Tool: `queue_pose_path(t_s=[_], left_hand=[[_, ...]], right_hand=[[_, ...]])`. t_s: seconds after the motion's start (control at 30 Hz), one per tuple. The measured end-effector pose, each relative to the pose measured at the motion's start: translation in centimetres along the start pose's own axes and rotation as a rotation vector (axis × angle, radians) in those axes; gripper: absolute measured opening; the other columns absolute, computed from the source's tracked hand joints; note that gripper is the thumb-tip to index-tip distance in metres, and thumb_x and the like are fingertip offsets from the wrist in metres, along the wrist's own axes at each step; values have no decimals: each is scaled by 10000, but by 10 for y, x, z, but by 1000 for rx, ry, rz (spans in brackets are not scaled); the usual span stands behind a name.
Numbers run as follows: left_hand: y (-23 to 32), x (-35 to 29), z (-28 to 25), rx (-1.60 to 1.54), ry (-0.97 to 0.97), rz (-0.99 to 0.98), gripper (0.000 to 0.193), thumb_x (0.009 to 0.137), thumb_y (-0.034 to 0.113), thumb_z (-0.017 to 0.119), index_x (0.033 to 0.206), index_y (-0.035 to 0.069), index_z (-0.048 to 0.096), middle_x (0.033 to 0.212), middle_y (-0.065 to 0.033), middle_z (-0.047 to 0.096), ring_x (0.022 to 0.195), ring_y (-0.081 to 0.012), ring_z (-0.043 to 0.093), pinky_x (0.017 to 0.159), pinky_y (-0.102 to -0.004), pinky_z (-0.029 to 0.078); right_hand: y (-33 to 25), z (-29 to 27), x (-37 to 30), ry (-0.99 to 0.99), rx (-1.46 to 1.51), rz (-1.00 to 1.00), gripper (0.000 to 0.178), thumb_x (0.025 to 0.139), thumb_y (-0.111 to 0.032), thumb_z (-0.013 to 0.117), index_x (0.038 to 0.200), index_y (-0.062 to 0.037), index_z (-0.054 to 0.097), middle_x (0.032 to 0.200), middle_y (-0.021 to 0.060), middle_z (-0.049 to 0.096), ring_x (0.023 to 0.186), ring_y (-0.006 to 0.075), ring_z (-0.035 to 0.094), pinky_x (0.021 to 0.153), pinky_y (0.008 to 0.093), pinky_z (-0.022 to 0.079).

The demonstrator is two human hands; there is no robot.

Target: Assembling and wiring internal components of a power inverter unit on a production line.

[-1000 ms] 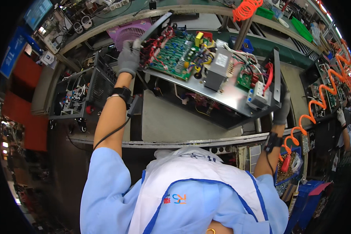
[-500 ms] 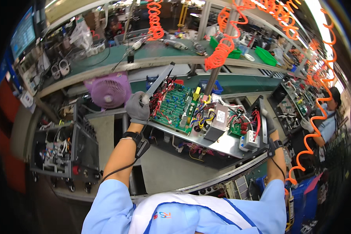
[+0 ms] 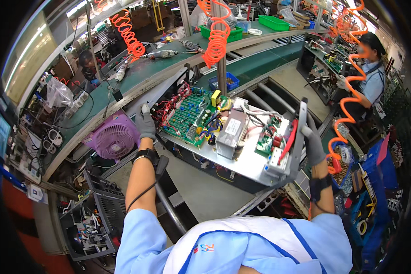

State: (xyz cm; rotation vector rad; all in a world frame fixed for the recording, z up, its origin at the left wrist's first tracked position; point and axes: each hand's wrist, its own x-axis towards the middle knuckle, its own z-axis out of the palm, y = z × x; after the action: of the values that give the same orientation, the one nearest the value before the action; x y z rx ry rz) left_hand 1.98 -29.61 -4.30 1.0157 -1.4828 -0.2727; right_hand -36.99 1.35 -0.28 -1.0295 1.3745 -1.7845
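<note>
Head view, left hand (image 3: 145, 124) and right hand (image 3: 313, 145) clamped on open chassis (image 3: 249, 163), rollers (image 3: 277, 99) newly showing behind.

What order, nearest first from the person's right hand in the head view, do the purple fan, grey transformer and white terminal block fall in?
1. White terminal block: just left of the right hand, across the upright end panel.
2. Grey transformer: farther left, near the middle of the metal plate.
3. Purple fan: farthest, off to the left.
</note>
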Motion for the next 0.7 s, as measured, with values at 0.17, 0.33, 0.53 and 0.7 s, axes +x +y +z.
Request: queue_pose_path(t_s=[0.17,0.33,0.53,0.7], left_hand=[[-19,15,-3,-198,-73,-145,299,867,287,413,976,31,521,771,-93,549,763,-176,526,680,-326,415],[-36,34,20,-56,-35,-107,207,847,227,446,994,95,509,846,-192,567,771,-339,565,693,-383,435],[-11,32,9,53,-149,-180,276,840,317,464,1011,101,488,911,-205,582,873,-396,548,731,-436,434],[3,35,30,157,-385,-173,383,864,391,387,1066,76,465,996,-231,551,950,-404,518,796,-453,414]], right_hand=[[21,28,-40,183,-95,-77,726,691,-214,517,1345,-45,250,1254,130,389,1122,216,430,901,288,373],[21,50,-59,263,-50,-119,752,702,-210,513,1367,-46,201,1277,114,343,1093,200,438,895,297,378],[27,37,-53,318,-147,-166,731,722,-227,507,1368,-75,200,1148,66,424,949,156,477,805,258,411],[36,5,-51,239,-182,-291,723,758,-198,492,1381,-67,149,1372,103,267,1253,224,291,990,311,299]])
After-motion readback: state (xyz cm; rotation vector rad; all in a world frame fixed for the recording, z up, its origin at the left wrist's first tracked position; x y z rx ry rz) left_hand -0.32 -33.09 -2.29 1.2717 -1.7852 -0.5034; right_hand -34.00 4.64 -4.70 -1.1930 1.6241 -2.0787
